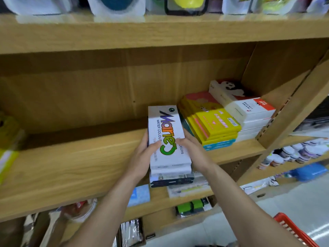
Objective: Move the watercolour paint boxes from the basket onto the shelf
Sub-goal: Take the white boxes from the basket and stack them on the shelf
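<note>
1. A small stack of paint boxes is gripped between both hands, white top box with "Marie's Water Colour" print facing up, darker box edges visible under it at the near end.
2. Left hand is closed on the stack's left long side, thumb laid over the top face; right hand is closed on the right long side, thumb also over the top. Side clamping with thumbs on top probably keeps the loose boxes squared so none slides off.
3. Stack is held lengthwise, far end pointing into the shelf, near end overhanging the front edge. Whether the far end is touching the board cannot be told.
4. Stack is lined up just beside the yellow boxes, to their left; white boxes are stacked further right against the side panel. Placement next to them looks meant to continue the row of like goods.
5. Wide bare board is left of the stack, so room is not a problem.
6. Red basket is seen only at its corner, bottom right, on the floor side; contents are not visible, so remaining boxes cannot be counted.
7. Judgement: the step in hand is sliding the stack in and setting it down; the risk is bumping the yellow boxes.
</note>
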